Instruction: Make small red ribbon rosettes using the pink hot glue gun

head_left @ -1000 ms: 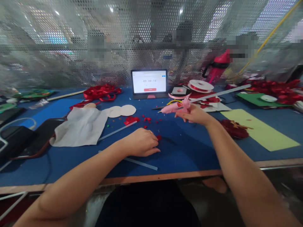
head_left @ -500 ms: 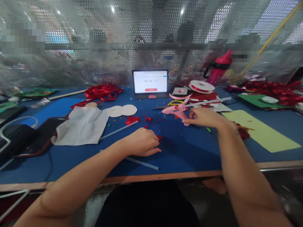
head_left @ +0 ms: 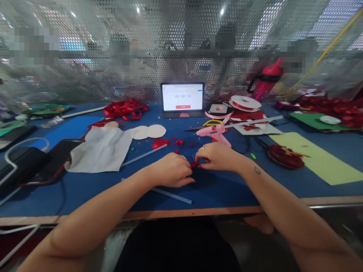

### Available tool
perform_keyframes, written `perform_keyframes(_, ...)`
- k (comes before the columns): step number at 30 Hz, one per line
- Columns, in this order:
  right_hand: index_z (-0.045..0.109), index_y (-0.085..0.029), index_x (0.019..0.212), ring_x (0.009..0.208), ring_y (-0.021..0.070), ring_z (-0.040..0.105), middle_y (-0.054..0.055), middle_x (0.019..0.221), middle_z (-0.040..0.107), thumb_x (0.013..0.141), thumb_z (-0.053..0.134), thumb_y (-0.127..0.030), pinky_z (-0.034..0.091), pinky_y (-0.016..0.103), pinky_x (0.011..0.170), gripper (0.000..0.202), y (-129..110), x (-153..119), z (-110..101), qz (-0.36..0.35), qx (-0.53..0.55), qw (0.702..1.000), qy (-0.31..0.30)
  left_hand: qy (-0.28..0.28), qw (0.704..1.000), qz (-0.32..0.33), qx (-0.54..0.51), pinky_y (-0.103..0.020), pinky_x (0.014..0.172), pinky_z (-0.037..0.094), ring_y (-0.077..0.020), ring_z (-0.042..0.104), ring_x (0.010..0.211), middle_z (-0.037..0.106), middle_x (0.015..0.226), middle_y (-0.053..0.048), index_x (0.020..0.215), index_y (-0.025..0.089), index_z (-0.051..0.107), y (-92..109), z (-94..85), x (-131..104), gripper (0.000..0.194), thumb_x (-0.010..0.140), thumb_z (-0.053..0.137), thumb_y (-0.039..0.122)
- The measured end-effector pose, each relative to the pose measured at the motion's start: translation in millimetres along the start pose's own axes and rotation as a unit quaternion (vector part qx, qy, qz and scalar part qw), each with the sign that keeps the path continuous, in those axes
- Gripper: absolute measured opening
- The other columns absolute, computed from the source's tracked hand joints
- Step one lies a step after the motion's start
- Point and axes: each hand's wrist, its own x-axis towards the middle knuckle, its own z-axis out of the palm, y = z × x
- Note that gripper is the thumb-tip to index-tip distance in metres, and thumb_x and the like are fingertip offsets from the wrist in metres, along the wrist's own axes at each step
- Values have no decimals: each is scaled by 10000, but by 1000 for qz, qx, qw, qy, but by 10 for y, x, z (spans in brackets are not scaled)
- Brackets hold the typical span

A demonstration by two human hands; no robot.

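Note:
My left hand (head_left: 173,170) is closed low over the blue tabletop, its fingertips on a small red piece (head_left: 193,165), perhaps ribbon. From the right, my right hand (head_left: 217,156) reaches the same piece, thumb and forefinger pinched at its other side. Most of the piece is hidden by my fingers. Just beyond my right hand lies a pink hot glue gun (head_left: 212,132) with a glue stick (head_left: 258,121) at its back end. Scraps of red ribbon (head_left: 160,143) and small red bits (head_left: 179,142) lie beyond my left hand.
A tablet (head_left: 183,98) showing a timer stands at the back, with ribbon spools (head_left: 245,104) beside it. Glue sticks (head_left: 172,195), white cloth (head_left: 99,149) and a phone (head_left: 56,160) lie leftward. Yellow paper (head_left: 329,158) and a dark red oval piece (head_left: 286,155) are at right.
My right hand has let go of the glue gun, which rests on the table, and moved left and nearer to meet my left hand at the red piece. My left hand has stayed put.

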Motion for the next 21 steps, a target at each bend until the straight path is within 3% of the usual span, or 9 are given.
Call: perform_keyframes(21, 662, -181, 844, 744, 167, 596, 40, 770, 663, 781, 536, -178, 315, 247, 570, 140, -94, 6, -1, -4, -114, 993, -26, -13, 1000, -7, 20, -273, 564, 403, -170, 606, 660, 658, 680, -43, 713, 170, 662, 13, -15, 8, 303, 847, 481, 372)
